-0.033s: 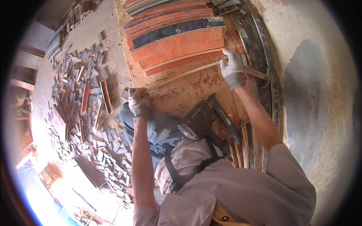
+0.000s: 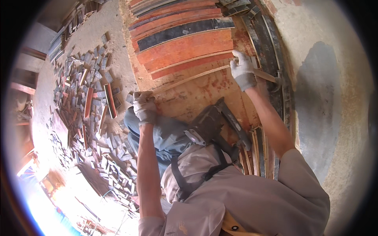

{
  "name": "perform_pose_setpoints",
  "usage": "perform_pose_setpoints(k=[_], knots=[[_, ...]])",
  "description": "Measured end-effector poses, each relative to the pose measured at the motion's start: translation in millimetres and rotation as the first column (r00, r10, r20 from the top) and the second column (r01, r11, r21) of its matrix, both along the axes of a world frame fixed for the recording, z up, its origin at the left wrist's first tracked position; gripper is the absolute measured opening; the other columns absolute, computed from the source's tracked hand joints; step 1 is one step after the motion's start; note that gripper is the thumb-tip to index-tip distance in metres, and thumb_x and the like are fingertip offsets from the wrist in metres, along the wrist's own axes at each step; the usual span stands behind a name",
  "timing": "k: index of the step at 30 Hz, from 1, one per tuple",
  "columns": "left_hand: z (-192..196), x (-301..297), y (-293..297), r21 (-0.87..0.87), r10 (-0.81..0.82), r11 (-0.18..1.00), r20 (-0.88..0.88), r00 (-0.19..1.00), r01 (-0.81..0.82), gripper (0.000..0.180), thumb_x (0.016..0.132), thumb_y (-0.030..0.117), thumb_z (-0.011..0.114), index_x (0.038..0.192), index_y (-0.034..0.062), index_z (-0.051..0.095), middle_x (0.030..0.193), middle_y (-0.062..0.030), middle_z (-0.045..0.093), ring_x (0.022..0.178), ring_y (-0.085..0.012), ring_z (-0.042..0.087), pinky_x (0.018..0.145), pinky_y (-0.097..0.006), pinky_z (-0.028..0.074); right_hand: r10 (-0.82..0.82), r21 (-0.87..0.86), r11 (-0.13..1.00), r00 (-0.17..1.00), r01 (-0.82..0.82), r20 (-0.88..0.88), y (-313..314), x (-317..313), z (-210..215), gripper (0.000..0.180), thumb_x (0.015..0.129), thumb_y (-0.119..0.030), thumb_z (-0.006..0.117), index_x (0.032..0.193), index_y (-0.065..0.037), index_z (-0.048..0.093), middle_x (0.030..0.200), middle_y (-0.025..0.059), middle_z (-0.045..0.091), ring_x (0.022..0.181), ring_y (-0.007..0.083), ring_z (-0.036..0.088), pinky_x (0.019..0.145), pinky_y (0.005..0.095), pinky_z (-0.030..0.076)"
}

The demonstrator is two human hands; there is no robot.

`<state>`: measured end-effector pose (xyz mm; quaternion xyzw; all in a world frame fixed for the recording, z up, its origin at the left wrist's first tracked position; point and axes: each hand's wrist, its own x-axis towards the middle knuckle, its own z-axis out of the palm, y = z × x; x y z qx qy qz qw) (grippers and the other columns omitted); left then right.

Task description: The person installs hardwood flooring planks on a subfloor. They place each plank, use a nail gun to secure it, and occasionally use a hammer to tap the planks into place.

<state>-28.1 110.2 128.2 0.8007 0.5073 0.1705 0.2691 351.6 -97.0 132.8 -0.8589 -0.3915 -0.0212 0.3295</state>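
A thin pale wooden strip [image 2: 193,78] runs between my two gloved hands, over a reddish-stained board [image 2: 189,94]. My left hand [image 2: 144,107] is closed at the strip's left end, beside my bent knee. At its other end is my right hand [image 2: 243,70], curled round the wooden handle of a hammer [image 2: 267,75]. The hammer's head points right. The right thumb and forefinger are by the strip's tip; whether they touch it I cannot tell. Beyond the strip lie rows of orange-red planks [image 2: 189,49] and a black plank [image 2: 177,36].
A dark tool with a long bar [image 2: 234,124] rests by my lap. Small wood offcuts [image 2: 86,78] lie heaped on the floor at left. Long dark strips [image 2: 271,47] line the right side, and upright slats [image 2: 258,151] stand near my right forearm.
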Motion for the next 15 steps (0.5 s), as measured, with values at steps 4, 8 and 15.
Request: perform_pose_setpoints(k=[4, 8, 15], knots=[[-2, 3, -3, -0.111, 0.073, 0.992, 0.13, 0.989, -0.059, 0.024, 0.078, 0.003, 0.077, 0.102, 0.006, 0.079, 0.1, -0.0111, 0.068, 0.085, -0.0242, 0.07, 0.075, -0.037, 0.056, 0.059, 0.053, 0.997, 0.998, -0.059, -0.01, 4, 23, -1, 0.027, 0.089, -0.002, 0.064, 0.114, -0.009, 0.072, 0.105, 0.0149, 0.078, 0.099, 0.0328, 0.073, 0.085, 0.0437, 0.057], [-1, -3, -4, -0.134, 0.091, 0.988, 0.154, 0.984, -0.071, 0.032, 0.078, 0.008, 0.08, 0.11, 0.0088, 0.078, 0.102, -0.013, 0.07, 0.084, -0.0265, 0.071, 0.078, -0.039, 0.057, 0.03, 0.075, 0.997, 0.999, -0.028, -0.015, 4, 22, 3, 0.028, 0.092, -0.004, 0.065, 0.119, -0.007, 0.072, 0.105, 0.0172, 0.077, 0.1, 0.0322, 0.075, 0.087, 0.0405, 0.059], [10, -3, -6, -0.194, 0.15, 0.974, 0.169, 0.974, -0.116, 0.043, 0.081, 0.013, 0.078, 0.123, 0.0064, 0.072, 0.112, -0.0155, 0.071, 0.094, -0.0276, 0.072, 0.086, -0.039, 0.057, -0.058, 0.136, 0.988, 0.993, 0.071, -0.101, 34, 45, 21, 0.042, 0.094, -0.02, 0.075, 0.132, -0.006, 0.065, 0.122, 0.0169, 0.074, 0.11, 0.03, 0.072, 0.094, 0.0399, 0.057]])
